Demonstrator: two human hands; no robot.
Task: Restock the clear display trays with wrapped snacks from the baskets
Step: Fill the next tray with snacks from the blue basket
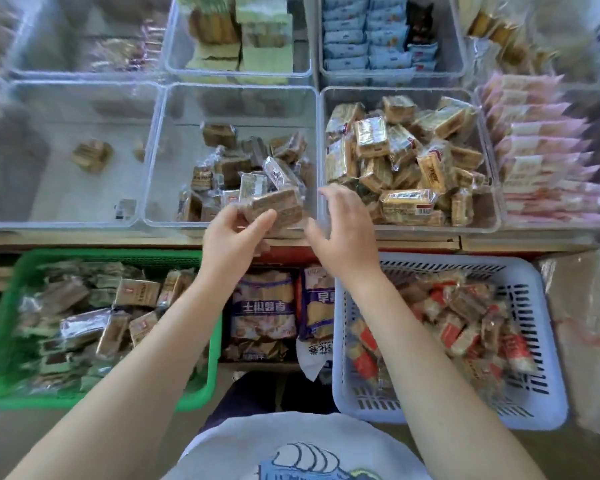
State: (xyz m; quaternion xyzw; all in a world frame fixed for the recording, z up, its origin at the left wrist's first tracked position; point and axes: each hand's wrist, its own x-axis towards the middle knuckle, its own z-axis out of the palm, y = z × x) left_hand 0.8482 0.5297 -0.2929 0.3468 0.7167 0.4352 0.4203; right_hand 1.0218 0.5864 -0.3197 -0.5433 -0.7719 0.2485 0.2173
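My left hand grips a brown wrapped snack at the near edge of the middle clear tray, which holds several brown snacks in its near right part. To its right, my right hand hovers with spread, relaxed fingers and holds nothing. It sits over the wall between the middle tray and the right clear tray, which is piled with yellow wrapped snacks. Below my left arm stands a green basket of brown and green snacks. Under my right arm is a pale blue basket with red-wrapped snacks.
A left clear tray holds a few loose snacks. Back trays hold green cakes and blue packets. Pink packets fill the far right tray. Large snack bags lie between the baskets. A plastic bag lies at the right.
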